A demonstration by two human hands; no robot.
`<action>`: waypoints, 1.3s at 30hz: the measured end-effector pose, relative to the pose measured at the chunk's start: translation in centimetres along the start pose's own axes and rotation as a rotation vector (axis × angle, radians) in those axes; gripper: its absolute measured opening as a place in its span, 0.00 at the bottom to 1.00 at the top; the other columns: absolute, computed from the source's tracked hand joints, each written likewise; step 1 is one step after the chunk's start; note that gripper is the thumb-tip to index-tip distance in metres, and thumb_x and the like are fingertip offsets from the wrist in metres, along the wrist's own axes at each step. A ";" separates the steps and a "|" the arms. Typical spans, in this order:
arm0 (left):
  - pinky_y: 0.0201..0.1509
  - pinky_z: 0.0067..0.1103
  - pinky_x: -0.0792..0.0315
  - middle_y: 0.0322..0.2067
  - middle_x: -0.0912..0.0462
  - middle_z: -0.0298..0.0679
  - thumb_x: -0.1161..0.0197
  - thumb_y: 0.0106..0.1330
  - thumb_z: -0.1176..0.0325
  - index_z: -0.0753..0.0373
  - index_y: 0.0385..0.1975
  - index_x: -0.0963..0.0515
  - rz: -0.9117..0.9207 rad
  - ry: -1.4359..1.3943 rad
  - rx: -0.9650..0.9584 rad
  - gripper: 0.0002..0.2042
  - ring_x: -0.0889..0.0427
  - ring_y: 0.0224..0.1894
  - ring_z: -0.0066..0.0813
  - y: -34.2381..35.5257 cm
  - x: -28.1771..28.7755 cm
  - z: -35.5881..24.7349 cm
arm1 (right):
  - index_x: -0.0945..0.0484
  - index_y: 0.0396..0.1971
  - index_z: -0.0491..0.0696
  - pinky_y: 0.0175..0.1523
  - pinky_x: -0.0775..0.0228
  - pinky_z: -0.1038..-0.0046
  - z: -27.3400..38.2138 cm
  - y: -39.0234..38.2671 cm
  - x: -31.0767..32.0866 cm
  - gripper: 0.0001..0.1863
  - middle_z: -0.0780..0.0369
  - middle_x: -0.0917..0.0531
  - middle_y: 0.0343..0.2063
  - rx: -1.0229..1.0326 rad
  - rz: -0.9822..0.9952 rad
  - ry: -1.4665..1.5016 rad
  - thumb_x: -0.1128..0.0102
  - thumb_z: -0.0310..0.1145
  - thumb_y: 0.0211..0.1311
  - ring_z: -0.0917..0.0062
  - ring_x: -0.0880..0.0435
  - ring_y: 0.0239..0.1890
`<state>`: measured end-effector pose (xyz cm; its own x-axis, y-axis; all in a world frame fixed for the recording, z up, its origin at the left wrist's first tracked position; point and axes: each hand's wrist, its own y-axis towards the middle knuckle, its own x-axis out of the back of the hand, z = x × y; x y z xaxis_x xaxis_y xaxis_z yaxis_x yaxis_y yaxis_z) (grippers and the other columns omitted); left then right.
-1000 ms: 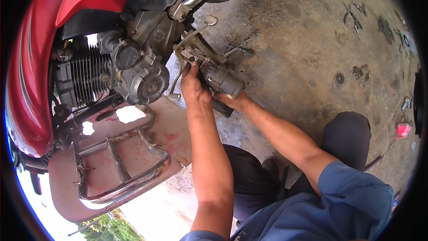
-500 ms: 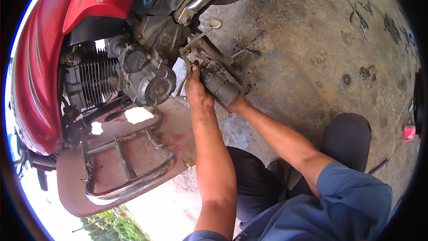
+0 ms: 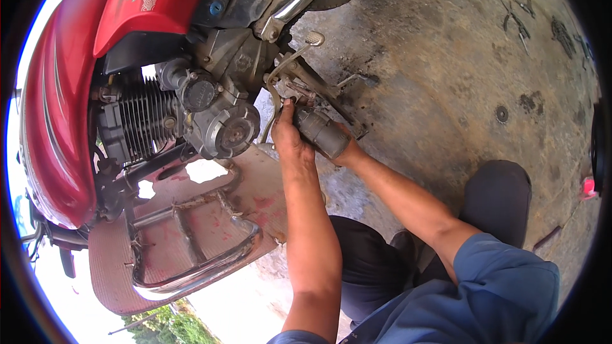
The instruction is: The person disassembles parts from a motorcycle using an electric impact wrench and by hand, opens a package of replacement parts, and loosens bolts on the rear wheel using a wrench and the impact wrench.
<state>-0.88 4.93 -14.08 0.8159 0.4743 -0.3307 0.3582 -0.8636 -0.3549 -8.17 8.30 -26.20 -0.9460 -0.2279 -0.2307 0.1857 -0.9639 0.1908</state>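
My left hand [image 3: 292, 132] is closed on the upper left end of a dark grey cylindrical part [image 3: 320, 132], thumb pointing up beside a rusty metal bracket [image 3: 301, 89]. My right hand [image 3: 345, 153] is closed round the lower end of that cylinder from beneath; its fingers are mostly hidden behind it. A bent metal pedal lever [image 3: 313, 39] runs just left of the part, alongside the engine case [image 3: 226, 130] of a red motorcycle [image 3: 60, 121]. A dark flat bar [image 3: 344, 118] shows behind the cylinder.
A finned cylinder [image 3: 143, 114] and a chrome guard bar [image 3: 210, 267] over a worn reddish mat [image 3: 111, 255] are at left. On the stained concrete floor [image 3: 433, 89] lie pliers [image 3: 513, 19], a chain [image 3: 561, 38], a small sprocket [image 3: 502, 113] and other tools. My dark-trousered knee [image 3: 497, 197] is at right.
The motorcycle sits slightly further right in the view. Both hands keep hold of the cylinder. The dark bar, earlier below the cylinder, now shows at its upper right.
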 end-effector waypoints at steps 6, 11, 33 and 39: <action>0.53 0.34 0.20 0.46 0.15 0.47 0.44 0.76 0.67 0.72 0.53 0.24 0.117 -0.192 -0.002 0.14 0.15 0.46 0.39 1.0 0.2 0.8 | 0.28 0.66 0.50 0.71 0.33 0.66 -1.0 1.8 1.2 0.31 0.57 0.21 0.63 0.214 0.022 -0.138 0.36 0.23 0.60 0.67 0.24 0.66; 0.55 0.31 0.22 0.48 0.17 0.43 0.37 0.74 0.57 0.70 0.57 0.26 -0.005 0.166 -0.042 0.23 0.17 0.48 0.34 -0.1 -0.8 1.5 | 0.28 0.65 0.48 0.71 0.33 0.63 0.5 2.0 1.7 0.31 0.56 0.22 0.62 0.275 0.012 -0.080 0.35 0.24 0.60 0.65 0.24 0.66; 0.60 0.26 0.26 0.53 0.18 0.42 0.39 0.61 0.86 0.66 0.62 0.30 0.459 0.572 0.111 0.27 0.21 0.57 0.31 -1.2 6.4 5.0 | 0.37 0.68 0.46 0.68 0.32 0.62 -2.0 2.0 5.8 0.49 0.52 0.23 0.59 0.034 0.225 -0.386 0.19 0.47 0.50 0.62 0.24 0.62; 0.64 0.29 0.28 0.58 0.20 0.44 0.28 0.60 0.72 0.65 0.65 0.33 0.115 0.713 -0.457 0.32 0.22 0.60 0.34 -2.2 5.9 12.6 | 0.41 0.71 0.45 0.71 0.36 0.62 1.3 2.8 5.8 0.61 0.53 0.26 0.64 0.097 0.300 -0.278 0.11 0.48 0.38 0.64 0.28 0.66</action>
<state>-2.64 11.81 -26.27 0.8938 0.2909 0.3412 0.2788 -0.9566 0.0853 -13.43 4.50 -25.80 -0.8918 -0.4381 0.1128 0.4508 -0.8399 0.3021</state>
